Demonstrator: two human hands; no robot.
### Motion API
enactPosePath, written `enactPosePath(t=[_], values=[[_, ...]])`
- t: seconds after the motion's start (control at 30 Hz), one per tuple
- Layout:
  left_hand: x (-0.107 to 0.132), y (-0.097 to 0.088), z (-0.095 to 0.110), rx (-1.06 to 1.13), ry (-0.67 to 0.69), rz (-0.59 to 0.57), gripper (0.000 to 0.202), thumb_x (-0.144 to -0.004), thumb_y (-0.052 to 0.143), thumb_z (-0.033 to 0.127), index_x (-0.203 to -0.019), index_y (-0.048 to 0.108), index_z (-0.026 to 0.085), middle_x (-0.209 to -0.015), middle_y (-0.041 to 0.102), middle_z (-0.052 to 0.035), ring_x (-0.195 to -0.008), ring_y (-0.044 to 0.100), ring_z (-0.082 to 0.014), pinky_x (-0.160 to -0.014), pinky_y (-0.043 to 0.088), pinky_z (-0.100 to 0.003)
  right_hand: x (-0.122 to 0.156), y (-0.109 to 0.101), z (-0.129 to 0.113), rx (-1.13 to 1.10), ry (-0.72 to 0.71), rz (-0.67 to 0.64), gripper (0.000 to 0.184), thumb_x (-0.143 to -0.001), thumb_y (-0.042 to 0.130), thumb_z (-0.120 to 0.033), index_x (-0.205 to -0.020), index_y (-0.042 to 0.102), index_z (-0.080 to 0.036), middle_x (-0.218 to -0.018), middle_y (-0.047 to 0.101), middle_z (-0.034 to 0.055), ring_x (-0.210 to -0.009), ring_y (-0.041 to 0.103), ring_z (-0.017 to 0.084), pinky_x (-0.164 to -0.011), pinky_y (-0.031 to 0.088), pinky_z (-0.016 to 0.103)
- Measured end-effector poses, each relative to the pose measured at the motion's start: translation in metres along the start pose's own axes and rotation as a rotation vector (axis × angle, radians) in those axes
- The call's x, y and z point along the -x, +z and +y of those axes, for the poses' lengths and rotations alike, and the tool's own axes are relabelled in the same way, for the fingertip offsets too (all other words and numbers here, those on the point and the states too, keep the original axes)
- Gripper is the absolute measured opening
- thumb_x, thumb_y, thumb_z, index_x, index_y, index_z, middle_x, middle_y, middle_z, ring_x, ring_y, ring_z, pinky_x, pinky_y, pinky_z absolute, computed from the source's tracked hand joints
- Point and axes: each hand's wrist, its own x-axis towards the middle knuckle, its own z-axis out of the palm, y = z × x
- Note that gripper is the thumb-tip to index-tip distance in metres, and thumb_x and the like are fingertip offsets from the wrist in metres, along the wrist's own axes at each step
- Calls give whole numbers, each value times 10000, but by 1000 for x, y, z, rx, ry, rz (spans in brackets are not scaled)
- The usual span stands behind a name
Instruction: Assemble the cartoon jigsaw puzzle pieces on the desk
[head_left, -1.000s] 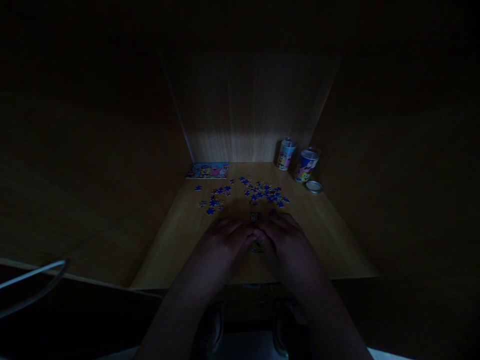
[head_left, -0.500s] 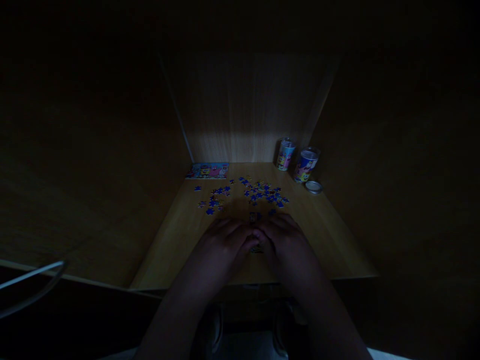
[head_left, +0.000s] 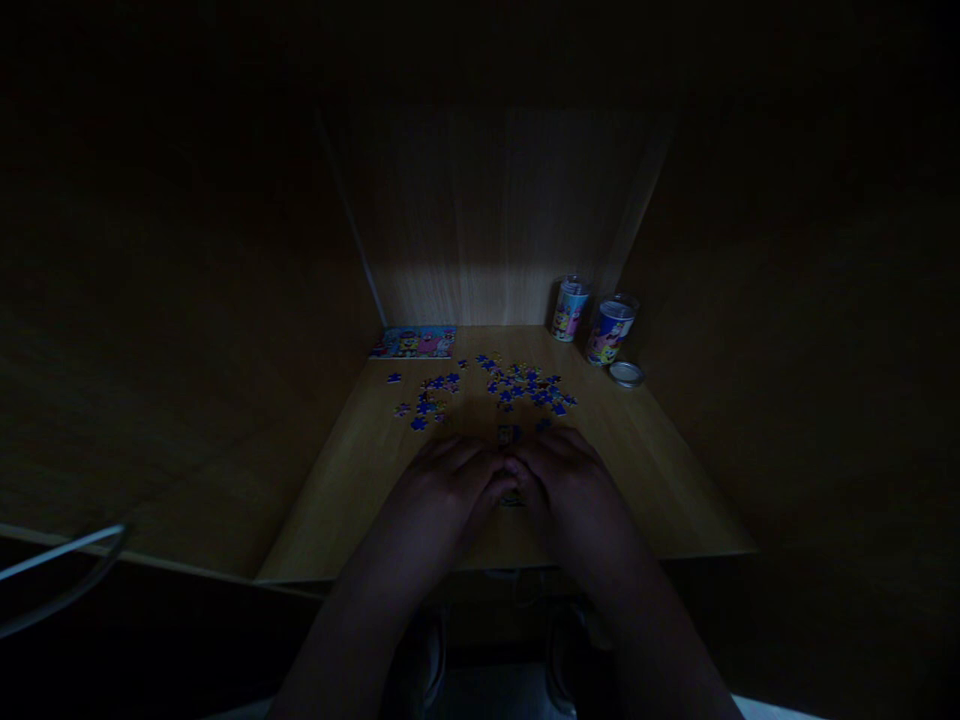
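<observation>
The scene is very dark. My left hand [head_left: 442,490] and my right hand [head_left: 566,480] rest side by side on a wooden desk [head_left: 352,480], fingertips meeting over a small joined patch of puzzle pieces [head_left: 512,497] that is mostly hidden. Both hands have their fingers curled and pressed together on that patch. One small piece [head_left: 508,434] lies just beyond the fingertips. Several loose blue puzzle pieces [head_left: 525,385] are scattered further back, with a smaller group [head_left: 427,400] to the left.
A colourful cartoon picture card [head_left: 415,342] lies at the back left of the desk. Two printed cans [head_left: 571,308] [head_left: 611,331] stand at the back right with a round lid [head_left: 626,374] beside them. Wooden partitions close the desk on three sides.
Both hands stay together over the patch; the fingers shift only slightly and cover more of it. The view has tilted a little.
</observation>
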Motion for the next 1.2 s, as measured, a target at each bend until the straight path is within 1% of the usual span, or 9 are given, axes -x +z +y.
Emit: enactPosePath(t=[0.2,0.37,0.57,0.67,0.8,0.87,0.97,1.07,1.2], values=[[-2,1,-1,-32,-13,-6,99,-1085,698,157,-1158,746,203,-1110,807,-46,-1028,738,-261,-981,608,-486,1,1,-1,21,15,17,180,-1116,598,-181,-1077,770,-214,-1064,793,75,-1038,684,281,-988,542,461],[-2,-1,-8,-100,-70,-14,148,-1111,639,176,-1190,762,198,-1178,814,-80,-1098,743,-291,-1008,605,-506,2,1,-1,31,74,55,226,-1090,573,-150,-1127,783,-225,-1086,805,83,-1090,685,295,-1032,542,469],[-4,-15,-10,-197,-174,-95,460,-1000,602,0,-1383,747,212,-1375,789,-125,-1277,731,-340,-1076,606,-535,1,0,-3,38,91,56,243,-1056,577,-127,-1117,793,-221,-1101,799,99,-1118,671,307,-1054,543,489],[-17,-21,-5,-198,-185,-124,547,-922,597,-56,-1387,746,191,-1417,775,-146,-1326,718,-344,-1146,581,-538,1,0,-3,48,96,30,246,-1045,585,-121,-1144,793,-209,-1122,784,113,-1124,663,315,-1047,543,497],[-47,-13,-10,-229,-172,-201,566,-949,558,-41,-1474,682,131,-1557,696,-188,-1483,633,-335,-1261,496,-513,2,2,0,45,80,26,243,-1029,601,-116,-1149,791,-209,-1127,772,109,-1137,656,315,-1075,531,501],[-62,-4,-17,-253,-197,-247,586,-982,519,-24,-1538,626,125,-1627,639,-199,-1537,593,-324,-1270,480,-492,2,3,1,48,78,31,242,-1018,606,-109,-1132,792,-213,-1119,766,108,-1143,654,314,-1074,534,494],[-74,6,-28,-258,-223,-258,585,-994,499,-12,-1557,598,110,-1597,653,-236,-1474,650,-341,-1212,519,-516,2,2,2,46,78,30,240,-1023,605,-110,-1121,794,-220,-1111,763,107,-1144,654,313,-1061,540,485],[-73,9,-33,-248,-218,-227,502,-969,540,-12,-1425,691,136,-1495,728,-213,-1390,700,-346,-1153,547,-508,2,1,1,29,77,21,241,-1016,612,-105,-1110,799,-224,-1124,768,101,-1143,653,316,-1062,536,492],[-55,2,-36,-204,-204,-113,266,-920,593,-19,-1023,777,144,-1191,814,-195,-1220,754,-348,-1095,558,-501,2,0,1,6,79,18,244,-1014,612,-99,-1086,805,-230,-1111,776,89,-1120,657,310,-1061,537,489]])
